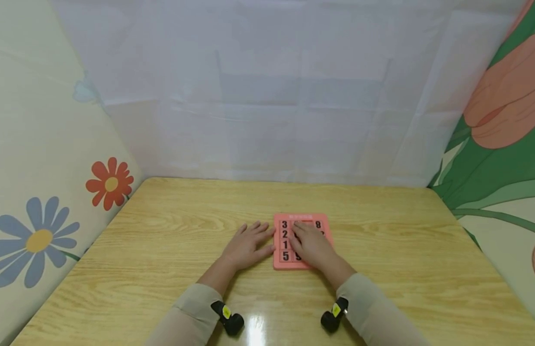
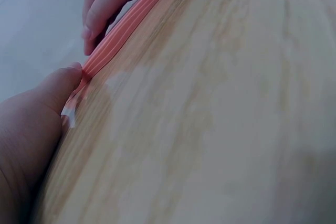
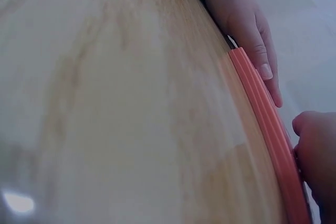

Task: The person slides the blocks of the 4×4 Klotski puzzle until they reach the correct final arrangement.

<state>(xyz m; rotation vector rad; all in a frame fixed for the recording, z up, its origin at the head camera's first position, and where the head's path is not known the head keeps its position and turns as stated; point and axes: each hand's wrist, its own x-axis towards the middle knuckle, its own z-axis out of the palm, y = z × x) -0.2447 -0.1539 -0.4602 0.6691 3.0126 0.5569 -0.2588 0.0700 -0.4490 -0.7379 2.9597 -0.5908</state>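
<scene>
A pink number slide puzzle (image 1: 285,245) lies flat on the table, with black digits on its tiles. My right hand (image 1: 312,245) rests over its middle and right side, fingertips on the upper tiles, hiding several digits. In the head view my left hand (image 1: 246,244) lies palm down at the left side, fingers spread, with fingertips and thumb right at the frame's edge. The left wrist view shows the left thumb (image 2: 65,82) against the corner of the puzzle's ridged side (image 2: 126,30). In the right wrist view, the right hand (image 3: 320,153) is above the frame.
The wooden table (image 1: 163,216) reaches back to a white cloth (image 1: 267,120). Flower-printed panels stand at the left (image 1: 38,144) and right (image 1: 501,192). A black wrist device (image 1: 232,323) is strapped on the left sleeve, and another device (image 1: 332,319) on the right.
</scene>
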